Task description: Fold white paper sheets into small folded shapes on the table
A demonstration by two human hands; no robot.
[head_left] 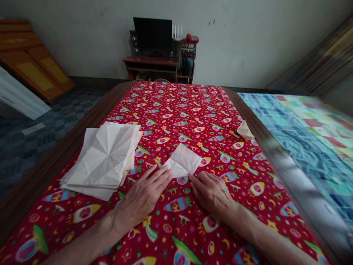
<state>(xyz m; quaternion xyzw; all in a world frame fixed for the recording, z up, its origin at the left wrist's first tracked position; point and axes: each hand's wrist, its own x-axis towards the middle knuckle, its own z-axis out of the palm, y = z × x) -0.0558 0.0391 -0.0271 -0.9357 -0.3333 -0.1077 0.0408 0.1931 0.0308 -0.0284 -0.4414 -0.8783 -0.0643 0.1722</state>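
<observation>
A small creased square of white paper [184, 161] lies on the red patterned cloth [193, 110] in front of me. My left hand [143, 195] lies flat on the cloth, fingers stretched out, with the fingertips touching the paper's left corner. My right hand [211, 191] rests palm down just below the paper's lower right edge, fingers loosely curled, fingertips at the paper's edge. Neither hand holds anything.
A stack of creased white paper sheets [106, 158] lies to the left of my hands. A small folded paper piece [245, 130] sits near the table's right edge [264, 136]. A patterned bed cover [309, 129] lies to the right; a desk with a monitor [153, 35] stands at the far wall.
</observation>
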